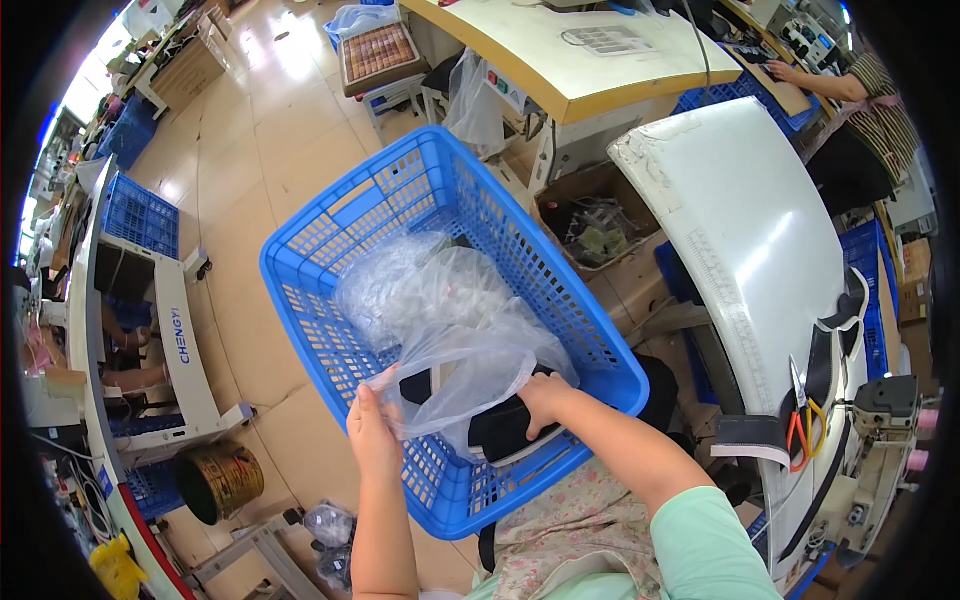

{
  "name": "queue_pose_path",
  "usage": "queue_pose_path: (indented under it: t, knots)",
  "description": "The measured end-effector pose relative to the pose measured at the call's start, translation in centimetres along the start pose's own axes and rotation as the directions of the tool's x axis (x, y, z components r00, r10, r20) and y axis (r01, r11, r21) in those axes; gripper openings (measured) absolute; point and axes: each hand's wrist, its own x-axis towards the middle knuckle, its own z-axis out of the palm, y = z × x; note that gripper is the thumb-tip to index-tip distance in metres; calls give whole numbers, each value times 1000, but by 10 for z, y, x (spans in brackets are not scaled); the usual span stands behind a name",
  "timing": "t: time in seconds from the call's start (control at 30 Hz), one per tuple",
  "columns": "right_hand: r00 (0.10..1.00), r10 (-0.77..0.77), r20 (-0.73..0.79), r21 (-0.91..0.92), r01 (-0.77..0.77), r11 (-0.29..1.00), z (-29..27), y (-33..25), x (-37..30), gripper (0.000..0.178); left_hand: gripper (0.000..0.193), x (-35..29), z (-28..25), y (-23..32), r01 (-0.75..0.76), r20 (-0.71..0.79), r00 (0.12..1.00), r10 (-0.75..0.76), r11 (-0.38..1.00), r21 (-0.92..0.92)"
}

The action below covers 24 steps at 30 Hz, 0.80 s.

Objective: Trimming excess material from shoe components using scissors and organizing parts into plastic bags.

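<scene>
A blue plastic basket (525,260) with slatted walls stands tilted in front of me. Clear plastic bags (440,285) lie bunched inside it. My left hand (375,435) is closed on the edge of the nearest bag's mouth, at the basket's left rim. Stacked black fabric pieces (497,430) with pale edges lie at the bag's mouth, partly under the film. My right hand (545,402) grips these pieces from the right, its fingertips partly hidden behind them.
At right is a white worktable (740,190) with orange-handled scissors (797,440), black strips and a sewing machine (885,405). A carton of scraps (600,230) sits beyond the basket. A co-worker (880,120) is at far right. A round bin (220,482) stands left.
</scene>
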Motion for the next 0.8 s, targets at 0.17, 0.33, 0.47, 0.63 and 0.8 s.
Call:
queue_pose_path:
  t: [0.17,0.33,0.47,0.63,0.8]
  knots:
    - [981,28,192,57,-40,998,-1,5,17,83,45,3,-3,-3,-7,-2,1000,7,1000,-10]
    - [973,27,231,-59,-14,998,1,-3,21,81,44,3,0,-2,-22,-39,999,21,999,-30]
    - [960,-40,277,90,16,996,-2,0,12,79,45,4,-3,-2,-27,-21,999,26,999,-37]
    - [970,-134,201,133,108,985,-45,-12,-29,74,44,10,-1,2,12,-4,1000,-13,996,-93]
    - [958,-255,131,488,162,858,-82,1,-92,75,44,19,2,4,-23,-76,997,18,998,-63]
